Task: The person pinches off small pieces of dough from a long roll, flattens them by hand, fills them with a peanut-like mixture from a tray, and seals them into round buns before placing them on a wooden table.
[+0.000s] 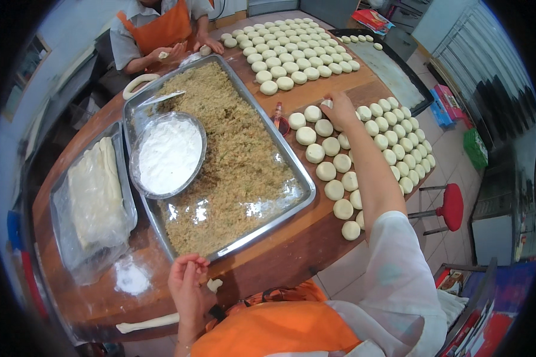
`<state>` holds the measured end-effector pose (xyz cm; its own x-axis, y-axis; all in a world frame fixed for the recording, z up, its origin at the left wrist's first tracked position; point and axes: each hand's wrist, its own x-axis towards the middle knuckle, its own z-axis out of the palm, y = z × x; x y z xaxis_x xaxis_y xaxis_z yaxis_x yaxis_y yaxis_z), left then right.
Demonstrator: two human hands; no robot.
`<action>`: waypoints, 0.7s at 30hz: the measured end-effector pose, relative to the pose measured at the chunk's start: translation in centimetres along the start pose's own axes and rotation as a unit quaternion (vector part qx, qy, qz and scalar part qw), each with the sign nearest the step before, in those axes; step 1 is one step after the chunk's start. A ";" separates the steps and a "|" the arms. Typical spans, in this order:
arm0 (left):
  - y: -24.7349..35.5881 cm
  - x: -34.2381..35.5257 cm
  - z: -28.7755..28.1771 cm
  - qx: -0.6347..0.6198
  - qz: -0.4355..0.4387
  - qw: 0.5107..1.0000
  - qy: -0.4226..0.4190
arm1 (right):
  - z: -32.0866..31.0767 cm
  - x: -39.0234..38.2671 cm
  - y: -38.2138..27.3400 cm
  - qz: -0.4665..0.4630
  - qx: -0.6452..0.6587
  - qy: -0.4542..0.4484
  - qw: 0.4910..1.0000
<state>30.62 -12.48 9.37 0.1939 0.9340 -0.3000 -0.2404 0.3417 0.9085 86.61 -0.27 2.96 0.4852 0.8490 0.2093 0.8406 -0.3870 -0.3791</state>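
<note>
My right hand reaches over the table and pinches a small pale dough bun at the upper edge of the near group of round flattened buns. Near the tray's lower corner is my left hand, its fingers loosely bent, the thumb apart, with nothing visible in it. Beside that hand lies a small scrap of dough. A thin dough rope rests on the table's near edge. The large metal tray holds crumbly brownish filling and a bowl of white flour.
At left, a smaller tray carries a dough slab under plastic, beside spilled flour. More buns cover the far table. A co-worker handles dough there. A dark baking pan and a red stool stand right.
</note>
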 end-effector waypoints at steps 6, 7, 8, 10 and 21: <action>0.4 -1.3 -1.4 0.037 -0.004 0.998 0.056 | 0.9 0.2 -3.7 -0.132 -0.141 0.026 0.981; 0.3 -1.8 -2.0 0.044 0.003 0.997 0.064 | 0.5 0.2 -2.9 -0.085 -0.128 0.058 0.986; 0.5 -1.6 -3.2 0.075 -0.007 0.996 0.057 | 0.5 0.4 -0.5 -0.137 -0.072 0.138 0.978; 0.8 -2.9 -5.8 0.084 0.022 0.989 0.119 | -1.1 -1.2 -6.3 -0.211 0.072 0.110 0.969; -1.3 -10.6 -16.1 0.613 0.215 0.760 0.021 | 0.0 -32.5 -34.7 -0.434 0.312 -0.252 0.807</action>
<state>13.53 -21.19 6.70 0.3108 0.9434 0.1160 0.7996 -0.3254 0.5047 41.66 -14.40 9.37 -0.5117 0.8025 0.3069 0.4505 0.5547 -0.6995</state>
